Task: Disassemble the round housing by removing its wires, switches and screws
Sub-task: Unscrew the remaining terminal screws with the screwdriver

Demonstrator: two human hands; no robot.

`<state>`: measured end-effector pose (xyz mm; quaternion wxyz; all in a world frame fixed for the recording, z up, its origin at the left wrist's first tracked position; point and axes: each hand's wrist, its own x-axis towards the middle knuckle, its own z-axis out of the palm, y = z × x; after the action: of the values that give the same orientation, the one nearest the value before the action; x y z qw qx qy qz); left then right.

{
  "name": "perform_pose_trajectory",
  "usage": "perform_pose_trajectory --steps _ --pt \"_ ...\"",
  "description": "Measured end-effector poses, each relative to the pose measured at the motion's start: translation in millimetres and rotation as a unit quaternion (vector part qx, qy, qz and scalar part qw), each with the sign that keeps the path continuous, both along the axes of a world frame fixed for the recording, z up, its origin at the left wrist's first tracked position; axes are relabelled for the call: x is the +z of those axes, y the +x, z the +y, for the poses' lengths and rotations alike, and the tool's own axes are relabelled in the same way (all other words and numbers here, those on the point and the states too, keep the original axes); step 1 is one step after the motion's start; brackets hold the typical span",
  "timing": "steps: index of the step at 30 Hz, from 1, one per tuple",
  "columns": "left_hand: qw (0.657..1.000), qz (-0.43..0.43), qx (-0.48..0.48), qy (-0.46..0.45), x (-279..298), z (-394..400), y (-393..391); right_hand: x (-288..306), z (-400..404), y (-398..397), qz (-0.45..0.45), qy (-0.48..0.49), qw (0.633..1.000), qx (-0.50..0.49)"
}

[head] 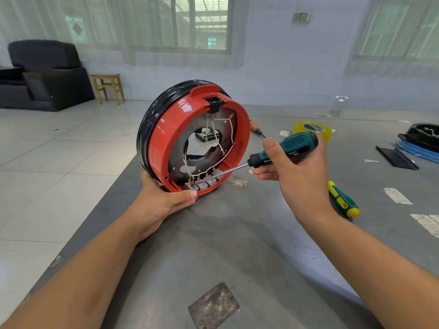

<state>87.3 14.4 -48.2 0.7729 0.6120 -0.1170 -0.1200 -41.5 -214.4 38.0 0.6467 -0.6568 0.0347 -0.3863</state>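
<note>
A round red and black housing (166, 136) stands on edge above the grey table (237, 245), its open side facing me. My left hand (164, 198) holds its lower rim from below, thumb on the red edge. White wires (221, 129) with brass terminals cross inside, running from a black socket (213, 102) at the top to grey switches (204, 185) at the bottom. My right hand (294, 167) grips a green and black screwdriver (285, 150); its shaft points left and its tip sits at the switches.
A second green and yellow screwdriver (343, 200) lies on the table right of my right hand. An orange-handled tool (256, 128), a yellow tape roll (312, 129) and black and blue parts (420, 141) lie further back. The table's left edge drops to a tiled floor (59, 162).
</note>
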Motion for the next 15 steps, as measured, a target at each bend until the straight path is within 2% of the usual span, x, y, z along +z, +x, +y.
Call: perform_pose_trajectory --steps 9,15 --pt "0.997 -0.064 0.016 0.047 -9.0 0.1 2.7 5.3 5.1 -6.4 -0.004 -0.055 0.998 -0.022" --pt "0.996 -0.062 0.014 0.062 -11.3 1.1 7.7 4.9 2.5 -9.0 -0.071 -0.053 0.994 0.057"
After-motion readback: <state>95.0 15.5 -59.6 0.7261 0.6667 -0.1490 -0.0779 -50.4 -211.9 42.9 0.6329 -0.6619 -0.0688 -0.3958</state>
